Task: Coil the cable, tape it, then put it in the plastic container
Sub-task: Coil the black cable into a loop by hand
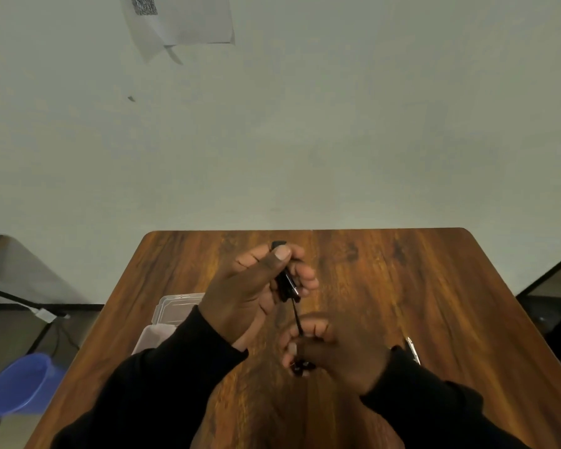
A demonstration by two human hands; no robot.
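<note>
Right hand (334,348), nearest the camera: fingers curled shut, pinching the cable (297,319) where it runs taut up to the other hand. A dark end of it shows under the fingertips. Whether that end is gripped or merely hanging, I cannot tell.

Left hand (256,286), just beyond: thumb and fingers closed round the small black bundle already gathered, a plug end poking out past the thumb.

The cable is off the table (402,286) entirely, held between the two hands. No tape is visible.

Risks, as judged:
- The bundle is held by pinch alone — ease the left grip and the turns would likely spring open.
- The strand between the hands is tight; a harder pull could drag turns out of the coil.
- Reaching for tape frees one hand, leaving the coil unsupported.

Container (172,314): left of the left wrist, partly hidden by the sleeve — clear, apparently open, and close to the table edge, so a careless drop-in might nudge it off.
</note>
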